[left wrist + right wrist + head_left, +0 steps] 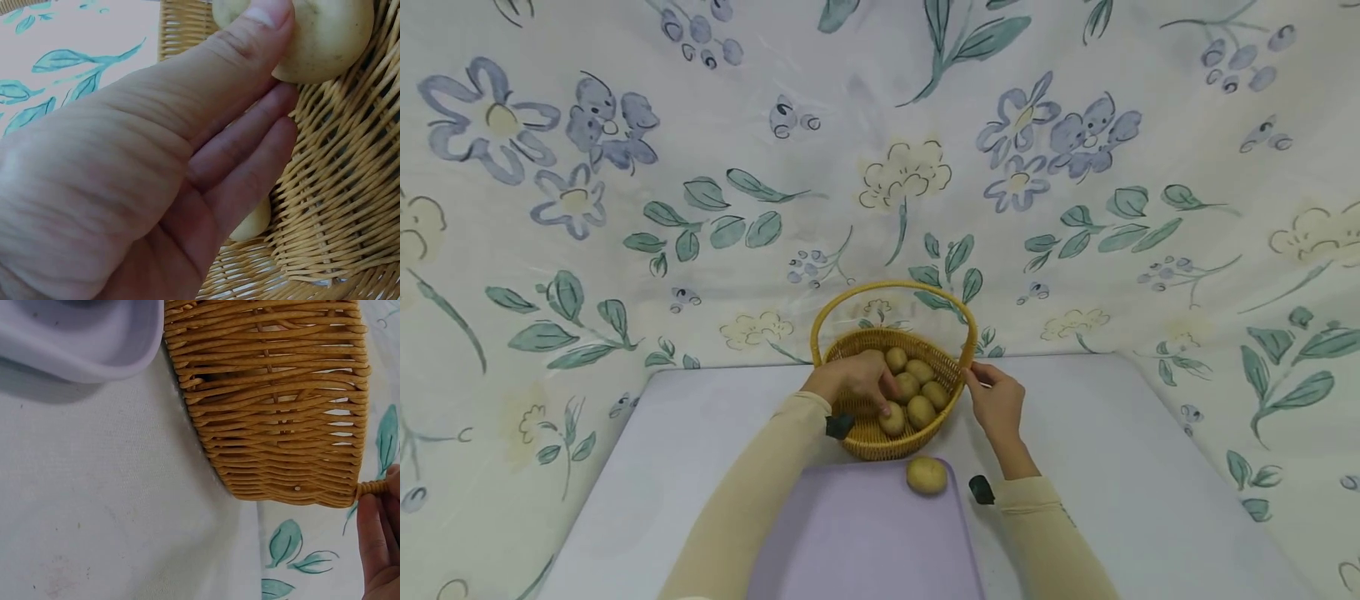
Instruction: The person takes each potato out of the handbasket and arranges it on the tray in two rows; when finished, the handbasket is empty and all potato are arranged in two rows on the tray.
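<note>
A wicker basket (pixel 880 451) with a tall arched handle (pixel 891 284) holds several potatoes in the head view. My left hand (pixel 867 377) reaches inside it and grips a potato (pixel 892 419). In the left wrist view the thumb lies against that potato (pixel 334 44); part of the fingers' hold is hidden. My right hand (pixel 1000 404) pinches the foot of the handle at the basket's right rim. The right wrist view shows its fingers (pixel 373 540) on the handle beside the woven wall (pixel 281 425).
A lilac tray (pixel 872 533) lies in front of the basket, with one potato (pixel 927 476) near its far right corner. Both stand on a white table (pixel 1120 467). Floral cloth (pixel 880 108) hangs behind the table and at both sides.
</note>
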